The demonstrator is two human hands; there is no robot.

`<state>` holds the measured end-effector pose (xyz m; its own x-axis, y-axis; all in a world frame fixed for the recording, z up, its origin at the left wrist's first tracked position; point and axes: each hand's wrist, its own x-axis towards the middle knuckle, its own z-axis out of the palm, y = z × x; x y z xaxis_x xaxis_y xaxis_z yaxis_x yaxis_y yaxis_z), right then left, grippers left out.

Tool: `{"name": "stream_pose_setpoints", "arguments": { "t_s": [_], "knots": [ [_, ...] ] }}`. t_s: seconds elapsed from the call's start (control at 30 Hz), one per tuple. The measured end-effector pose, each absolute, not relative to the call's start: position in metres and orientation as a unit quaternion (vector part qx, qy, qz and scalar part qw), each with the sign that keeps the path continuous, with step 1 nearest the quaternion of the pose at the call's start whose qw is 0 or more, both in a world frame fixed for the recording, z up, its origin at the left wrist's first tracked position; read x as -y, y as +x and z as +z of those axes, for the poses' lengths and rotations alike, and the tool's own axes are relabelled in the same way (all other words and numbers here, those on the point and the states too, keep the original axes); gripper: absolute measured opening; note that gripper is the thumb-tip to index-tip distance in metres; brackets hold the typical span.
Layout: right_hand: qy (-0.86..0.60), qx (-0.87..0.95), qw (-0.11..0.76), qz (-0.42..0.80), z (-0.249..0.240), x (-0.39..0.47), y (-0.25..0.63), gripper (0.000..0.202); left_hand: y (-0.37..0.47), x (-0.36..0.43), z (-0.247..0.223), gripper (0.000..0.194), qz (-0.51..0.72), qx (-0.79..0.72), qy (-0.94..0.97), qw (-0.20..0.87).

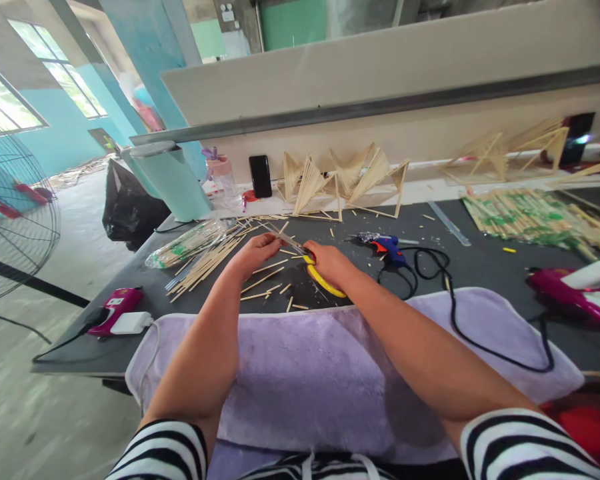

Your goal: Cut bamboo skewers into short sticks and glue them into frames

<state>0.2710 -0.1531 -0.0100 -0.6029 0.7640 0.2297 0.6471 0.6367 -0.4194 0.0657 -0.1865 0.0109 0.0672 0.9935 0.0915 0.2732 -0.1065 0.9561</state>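
My right hand point(330, 263) is closed around a pair of yellow-handled pliers point(325, 279), whose jaws point left toward my other hand. My left hand point(258, 253) has its fingertips pinched on thin wooden sticks point(283, 229) just in front of the jaws; whether the jaws touch them I cannot tell. Beneath both hands lie short cut stick pieces point(266, 293). A pile of long sticks point(207, 263) is beside my left hand, near a plastic-wrapped bundle point(183, 245). To the right of my right hand rests a blue glue gun point(391, 251).
Stick frames point(347, 183) stand along the back ledge near a phone point(261, 177). A teal pitcher point(173, 180) and pink-topped bottle point(221, 177) are at back left. Purple power strips point(115, 310) sit on both sides. A black cord point(455, 313) crosses the lilac cloth point(300, 373). Wrapped sticks point(525, 217) lie right.
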Motion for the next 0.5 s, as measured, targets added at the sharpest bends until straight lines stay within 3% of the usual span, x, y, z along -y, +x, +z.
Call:
{"name": "stream_pose_setpoints", "arguments": {
  "t_s": [0.23, 0.4, 0.5],
  "knots": [
    [-0.41, 0.878, 0.199, 0.144, -0.011, 0.151, 0.274, 0.028, 0.058, 0.176, -0.004, 0.039, 0.373, -0.585, 0.618, 0.369],
    [-0.404, 0.879, 0.201, 0.153, -0.012, 0.149, 0.274, 0.027, 0.063, 0.182, 0.004, 0.043, 0.423, -0.566, 0.615, 0.35],
    [-0.398, 0.882, 0.196, 0.158, -0.012, 0.149, 0.273, 0.029, 0.065, 0.184, 0.007, 0.044, 0.465, -0.536, 0.584, 0.394]
  ]
}}
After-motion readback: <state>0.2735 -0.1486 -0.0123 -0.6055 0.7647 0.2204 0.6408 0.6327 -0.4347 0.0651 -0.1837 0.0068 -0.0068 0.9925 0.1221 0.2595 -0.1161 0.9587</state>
